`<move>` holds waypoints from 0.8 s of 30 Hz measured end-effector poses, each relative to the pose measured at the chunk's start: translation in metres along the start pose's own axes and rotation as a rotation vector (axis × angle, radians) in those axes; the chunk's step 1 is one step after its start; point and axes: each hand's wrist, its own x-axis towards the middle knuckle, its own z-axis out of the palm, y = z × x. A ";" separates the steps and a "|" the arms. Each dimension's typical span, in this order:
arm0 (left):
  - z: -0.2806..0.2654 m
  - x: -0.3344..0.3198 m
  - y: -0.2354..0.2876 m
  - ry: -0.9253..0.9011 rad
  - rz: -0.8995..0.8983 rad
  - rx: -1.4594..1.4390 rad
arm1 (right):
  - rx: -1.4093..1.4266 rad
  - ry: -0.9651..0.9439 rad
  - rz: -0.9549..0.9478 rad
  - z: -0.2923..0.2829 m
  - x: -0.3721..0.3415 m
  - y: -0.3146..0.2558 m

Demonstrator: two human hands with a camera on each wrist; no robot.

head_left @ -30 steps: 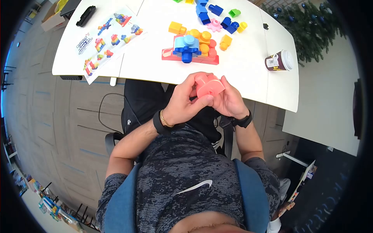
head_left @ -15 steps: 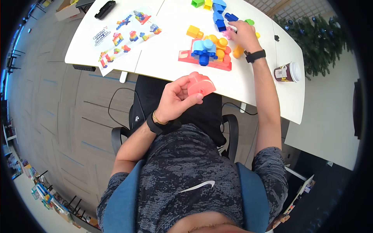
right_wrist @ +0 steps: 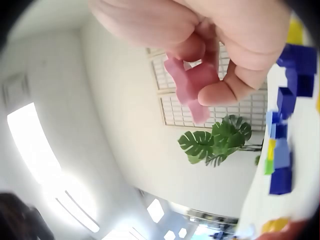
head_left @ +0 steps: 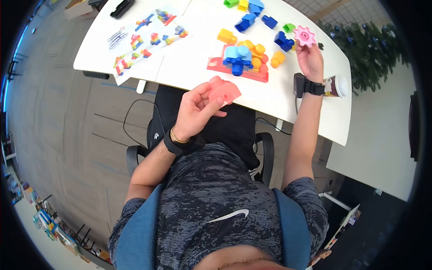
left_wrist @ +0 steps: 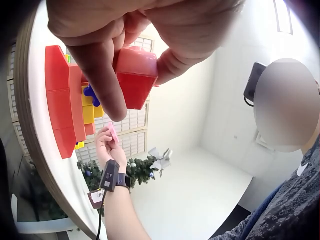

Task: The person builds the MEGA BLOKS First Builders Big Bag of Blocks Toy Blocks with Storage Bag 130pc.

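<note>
"Both are holding something?"

"Yes. Left hand (head_left: pixel 192 111) pinches the red block (head_left: pixel 226 90) with curled fingers; in head view, at seven o'clock of the built model (head_left: pixel 237 55)."

"And right hand (head_left: pixel 311 64)?"

"Its fingers pinch the pink gear (head_left: pixel 304 36), at two o'clock of the model."

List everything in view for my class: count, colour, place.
table: 1, white, top centre
built model: 1, red, yellow, blue, on table
loose blocks: several, blue, green, yellow, beyond and beside model
printed sheet: 1, white, table's left
elongated object: 1, black, table's far left
cup: 1, brown-white, table's right
decorated tree: 1, green, beyond table's right
leafy plant: 1, green, background
armrests: 2, black, near table
curved block: 1, red, table's front edge
gear: 1, pink, above table's right
left hand: 1, bare, gripping curved block
right hand: 1, bare, holding gear
</note>
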 end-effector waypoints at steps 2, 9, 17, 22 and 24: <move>0.004 0.002 -0.003 -0.012 -0.006 -0.013 | 0.738 -0.279 0.299 -0.020 -0.011 -0.003; 0.018 0.005 0.000 0.030 -0.015 0.036 | 0.461 -0.214 0.130 0.026 -0.096 -0.028; 0.043 0.011 -0.014 0.131 0.188 0.167 | -0.456 -0.184 -0.248 0.114 -0.220 -0.040; 0.046 0.007 -0.013 0.139 0.257 0.274 | -0.557 -0.153 -0.370 0.118 -0.225 -0.029; 0.043 0.005 -0.005 0.131 0.315 0.580 | -0.571 -0.151 -0.395 0.120 -0.227 -0.031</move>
